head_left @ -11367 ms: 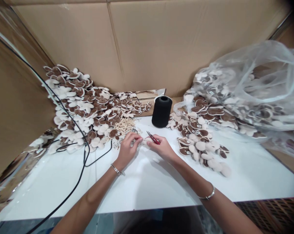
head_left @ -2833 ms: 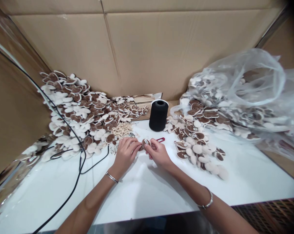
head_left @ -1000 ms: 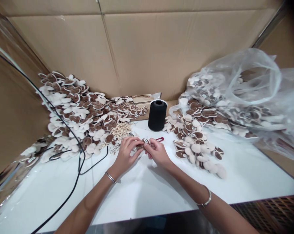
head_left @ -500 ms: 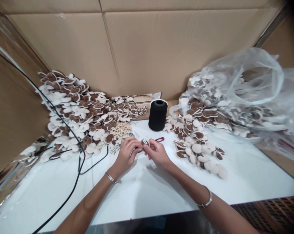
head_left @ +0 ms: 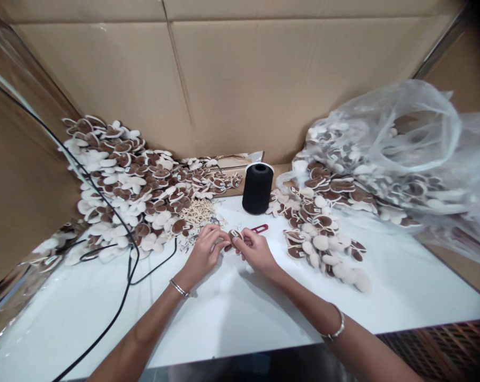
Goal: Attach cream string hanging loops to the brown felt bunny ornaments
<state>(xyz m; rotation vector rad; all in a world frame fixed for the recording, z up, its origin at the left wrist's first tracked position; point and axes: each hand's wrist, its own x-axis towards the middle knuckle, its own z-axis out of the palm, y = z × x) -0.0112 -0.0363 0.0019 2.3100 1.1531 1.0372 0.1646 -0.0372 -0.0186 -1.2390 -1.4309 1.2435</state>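
Clear plastic bag, right of the black spool, lay on its side, mouth open, holding brown-and-cream round patches; more spilled out in a right pile toward the spool. Larger left pile was heaped against the cardboard wall. Both hands met just in front of the spool, above the white table. Left hand and right hand had fingers pinched together on one patch: small, round, brown face, cream rim, tiny white tag. Red snips lay just behind the right hand.
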